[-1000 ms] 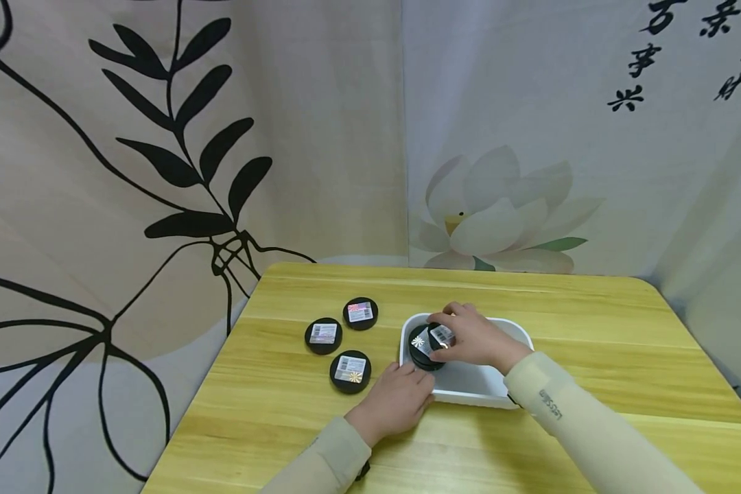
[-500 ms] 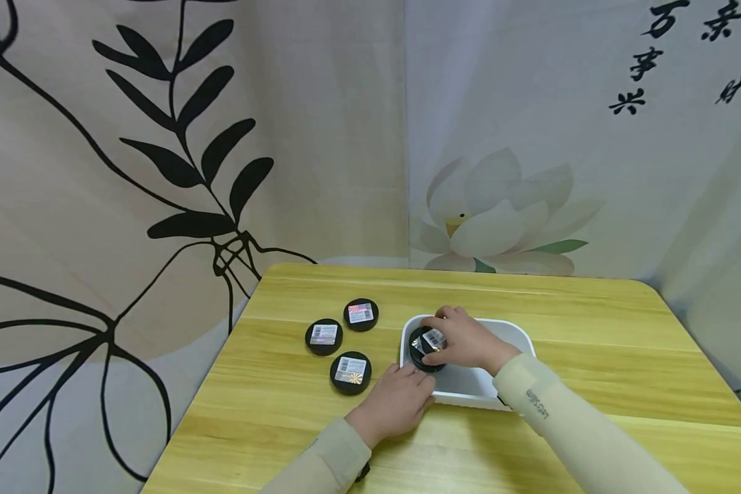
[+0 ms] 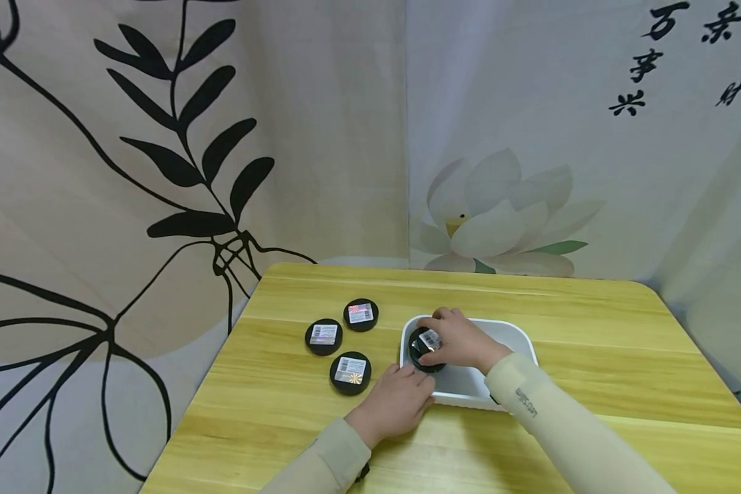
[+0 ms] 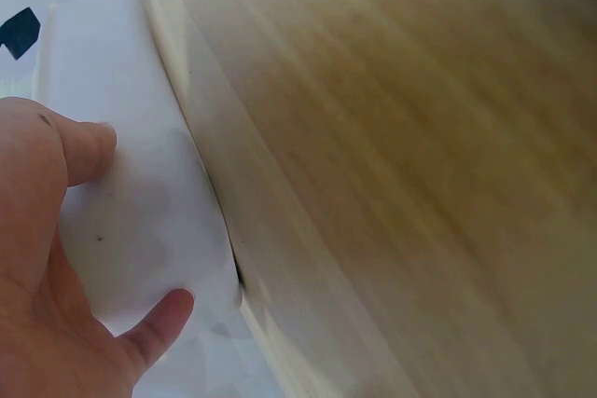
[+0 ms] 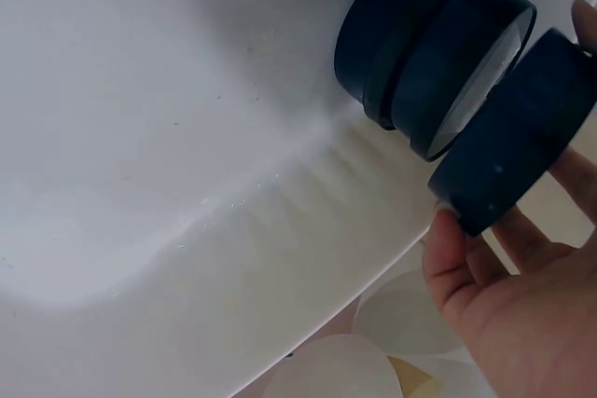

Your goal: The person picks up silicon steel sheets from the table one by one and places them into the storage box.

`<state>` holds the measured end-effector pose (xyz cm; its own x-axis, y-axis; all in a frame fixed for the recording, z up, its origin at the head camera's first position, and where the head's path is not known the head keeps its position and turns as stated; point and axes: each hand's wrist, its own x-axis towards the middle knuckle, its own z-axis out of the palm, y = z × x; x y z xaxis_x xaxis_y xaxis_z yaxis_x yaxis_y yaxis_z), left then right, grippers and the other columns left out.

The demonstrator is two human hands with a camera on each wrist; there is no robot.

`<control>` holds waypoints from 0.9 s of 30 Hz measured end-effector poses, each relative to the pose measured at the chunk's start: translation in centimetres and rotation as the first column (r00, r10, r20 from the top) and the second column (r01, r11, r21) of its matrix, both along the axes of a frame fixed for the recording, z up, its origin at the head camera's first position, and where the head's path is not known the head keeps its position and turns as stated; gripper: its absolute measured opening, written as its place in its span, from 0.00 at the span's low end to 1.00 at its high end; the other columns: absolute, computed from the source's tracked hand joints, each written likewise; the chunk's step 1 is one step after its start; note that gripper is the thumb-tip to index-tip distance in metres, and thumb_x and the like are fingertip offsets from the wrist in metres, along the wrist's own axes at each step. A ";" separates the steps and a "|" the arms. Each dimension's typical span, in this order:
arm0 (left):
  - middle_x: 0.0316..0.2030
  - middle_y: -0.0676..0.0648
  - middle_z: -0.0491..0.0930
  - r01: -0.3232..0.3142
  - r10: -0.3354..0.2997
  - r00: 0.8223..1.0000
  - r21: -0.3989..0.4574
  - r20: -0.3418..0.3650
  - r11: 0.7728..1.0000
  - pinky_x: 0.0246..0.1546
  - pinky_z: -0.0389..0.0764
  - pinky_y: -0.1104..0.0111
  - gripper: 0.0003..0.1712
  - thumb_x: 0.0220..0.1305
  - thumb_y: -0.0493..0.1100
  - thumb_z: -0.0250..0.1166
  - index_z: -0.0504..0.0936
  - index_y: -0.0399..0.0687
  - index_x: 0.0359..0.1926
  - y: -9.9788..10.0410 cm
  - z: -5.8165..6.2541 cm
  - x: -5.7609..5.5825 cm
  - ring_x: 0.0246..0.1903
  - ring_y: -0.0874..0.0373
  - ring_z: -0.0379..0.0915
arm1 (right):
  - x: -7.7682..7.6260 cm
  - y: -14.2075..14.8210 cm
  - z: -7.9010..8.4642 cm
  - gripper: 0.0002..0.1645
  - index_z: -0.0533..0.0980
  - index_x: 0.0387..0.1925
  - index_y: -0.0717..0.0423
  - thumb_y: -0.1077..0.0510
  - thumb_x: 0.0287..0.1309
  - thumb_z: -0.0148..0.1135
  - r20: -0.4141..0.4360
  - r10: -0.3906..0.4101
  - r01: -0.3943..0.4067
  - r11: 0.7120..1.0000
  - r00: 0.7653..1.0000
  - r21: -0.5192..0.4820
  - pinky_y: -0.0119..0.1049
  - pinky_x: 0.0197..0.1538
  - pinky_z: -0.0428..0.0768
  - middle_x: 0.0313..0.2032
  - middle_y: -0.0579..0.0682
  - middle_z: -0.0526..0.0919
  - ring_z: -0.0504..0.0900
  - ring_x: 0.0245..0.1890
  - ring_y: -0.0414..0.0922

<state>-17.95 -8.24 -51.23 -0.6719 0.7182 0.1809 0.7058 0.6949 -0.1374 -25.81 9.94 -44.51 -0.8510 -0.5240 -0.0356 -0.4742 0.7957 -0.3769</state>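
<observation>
My right hand [image 3: 465, 343] pinches a flat, round black jar [image 5: 508, 142] by its rim, thumb on one side and fingers on the other. A barcode label shows on its upper face in the head view. Directly below it, a stack of similar dark jars [image 5: 410, 53] stands at the left end of the white tray [image 3: 472, 400], the held one tilted slightly against the top label. My left hand [image 3: 395, 398] holds the tray's near left corner. In the left wrist view its thumb and finger are spread against the white outer wall [image 4: 140, 81].
Three more black jars, a far one [image 3: 360, 314], a left one [image 3: 323, 337] and a near one [image 3: 350, 373], lie label-up on the wooden table [image 3: 617, 357] left of the tray. A printed curtain [image 3: 346, 137] hangs behind the table's back edge.
My right hand has moved left and slightly down with the jar, which now overlaps the stack more fully. The left hand and the loose jars have stayed put.
</observation>
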 end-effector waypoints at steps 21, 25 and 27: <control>0.47 0.59 0.82 -0.010 0.010 1.000 -0.004 0.024 1.000 0.46 0.72 0.64 0.12 0.77 0.57 0.51 0.75 0.58 0.46 0.1 0.0 0.0 0.46 0.61 0.72 | -0.4 -1.2 -0.5 0.40 0.77 0.62 0.45 0.42 0.46 0.80 0.009 -0.008 0.008 0.999 1.000 0.042 0.49 0.51 0.79 0.58 0.59 0.76 0.74 0.52 0.55; 0.46 0.59 0.82 -0.011 0.011 1.000 -0.010 0.018 1.000 0.46 0.72 0.64 0.12 0.77 0.58 0.51 0.75 0.59 0.46 0.1 0.1 0.0 0.47 0.61 0.73 | -0.4 -1.5 -0.4 0.39 0.77 0.61 0.45 0.42 0.46 0.80 0.014 -0.005 0.005 0.999 1.000 0.044 0.48 0.50 0.80 0.58 0.58 0.76 0.73 0.52 0.54; 0.46 0.59 0.82 -0.009 0.010 1.000 -0.010 0.017 1.000 0.46 0.72 0.64 0.12 0.77 0.58 0.51 0.75 0.59 0.46 0.1 0.1 0.1 0.47 0.61 0.73 | -0.5 -1.6 -0.4 0.39 0.78 0.61 0.45 0.43 0.46 0.80 0.013 -0.001 0.001 0.999 1.000 0.044 0.47 0.49 0.79 0.57 0.58 0.76 0.73 0.51 0.54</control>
<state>-17.90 -8.16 -51.09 -0.6817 0.7135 0.1619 0.7015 0.7003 -0.1322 -26.26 8.30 -44.89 -0.8508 -0.5209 -0.0691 -0.4689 0.8120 -0.3477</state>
